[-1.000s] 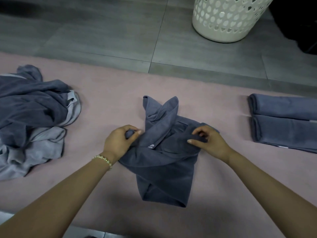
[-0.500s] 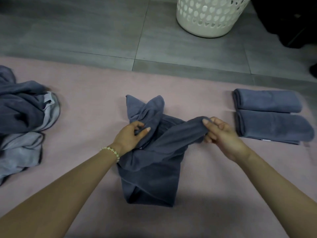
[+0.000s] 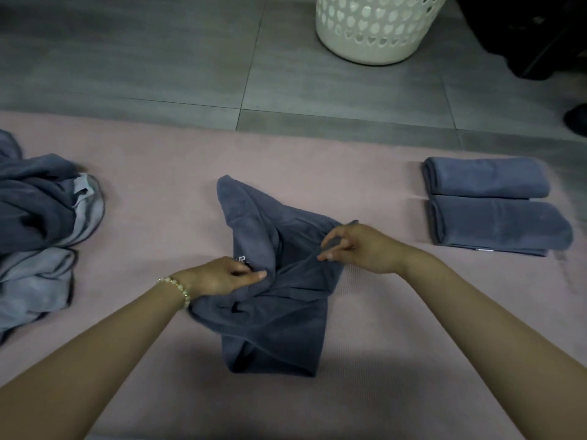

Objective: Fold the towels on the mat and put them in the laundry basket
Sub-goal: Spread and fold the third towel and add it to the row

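A crumpled dark blue towel (image 3: 286,328) lies in the middle of the pink mat (image 3: 158,185). My left hand (image 3: 222,276), with a bead bracelet at the wrist, grips a bunched fold on the towel's left side. My right hand (image 3: 359,246) pinches a thin edge of the same towel between thumb and fingers, just right of the middle. Two folded blue towels (image 3: 486,182) (image 3: 498,227) sit side by side on the mat at the right. The white perforated laundry basket (image 3: 374,30) stands on the grey tile floor beyond the mat.
A heap of unfolded dark and light blue towels (image 3: 38,233) lies at the mat's left edge. Dark objects (image 3: 540,36) stand at the top right beside the basket, and a dark shape (image 3: 576,119) sits at the right edge.
My right hand has come back toward the towel's middle and lowered the strip it had pulled out to the right. My left hand keeps its grip on the left fold.
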